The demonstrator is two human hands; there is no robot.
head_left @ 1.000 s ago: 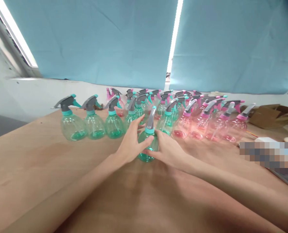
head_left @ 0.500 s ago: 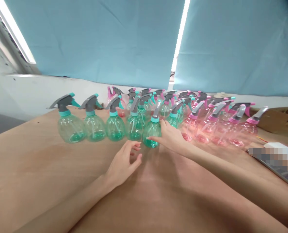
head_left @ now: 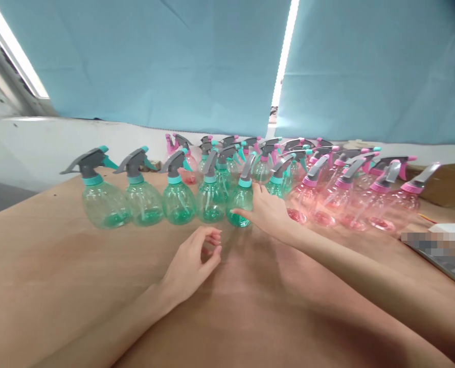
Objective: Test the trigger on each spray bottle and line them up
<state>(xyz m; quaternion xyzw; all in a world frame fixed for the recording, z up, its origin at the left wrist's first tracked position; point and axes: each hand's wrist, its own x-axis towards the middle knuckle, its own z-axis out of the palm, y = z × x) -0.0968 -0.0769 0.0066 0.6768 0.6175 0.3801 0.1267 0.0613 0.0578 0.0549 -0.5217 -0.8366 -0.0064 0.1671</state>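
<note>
A clear green spray bottle (head_left: 240, 207) with a turquoise collar and grey head stands upright on the wooden table. My right hand (head_left: 269, 210) wraps its right side, thumb across the front and fingers behind. My left hand (head_left: 195, 258) hovers over the table in front of the row, fingers loosely curled, thumb apart, nothing in it. Nearest to it is another green spray bottle (head_left: 211, 202), not touched. More green bottles (head_left: 143, 202) line up to the left, and pink spray bottles (head_left: 303, 198) stand right of my right hand.
Behind the front row stand several more pink and green spray bottles (head_left: 264, 168). At the right edge lie a dark flat device (head_left: 448, 268), partly blurred out, and a white object (head_left: 450, 229). Brown cardboard (head_left: 448, 184) sits behind them. Blue sheeting (head_left: 166, 66) hangs at the back.
The green bottle in my right hand has moved slightly back, into line with the front row. My left hand has drawn a little nearer to me. The view has shifted slightly.
</note>
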